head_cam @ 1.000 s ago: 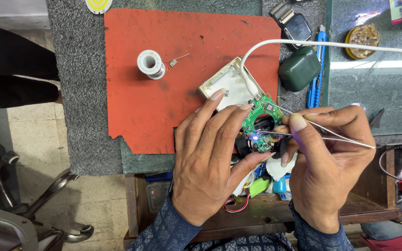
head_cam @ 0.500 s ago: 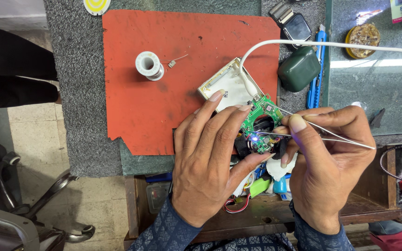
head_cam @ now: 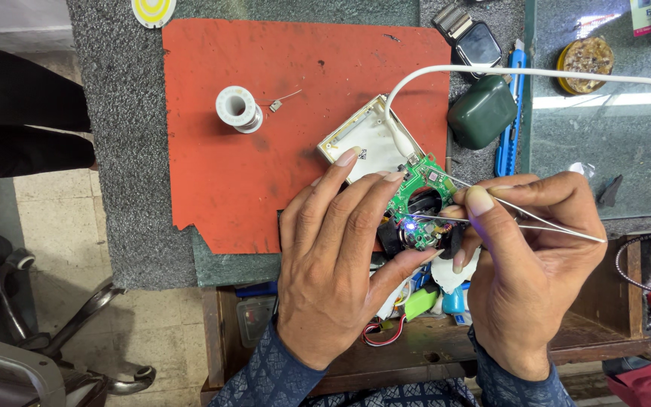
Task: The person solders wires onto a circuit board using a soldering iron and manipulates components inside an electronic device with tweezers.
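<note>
Pinching tweezers [head_cam: 536, 217] shut, right hand [head_cam: 533, 264] probes the circuit board [head_cam: 418, 202] gripped by left hand [head_cam: 337, 256] fingers [head_cam: 371, 197].

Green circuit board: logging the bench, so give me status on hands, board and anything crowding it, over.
Left hand grips small green circuit board, blue light lit. Right hand pinches thin metal tweezers, tips at board. White cable plugged in at the board's top edge.
</note>
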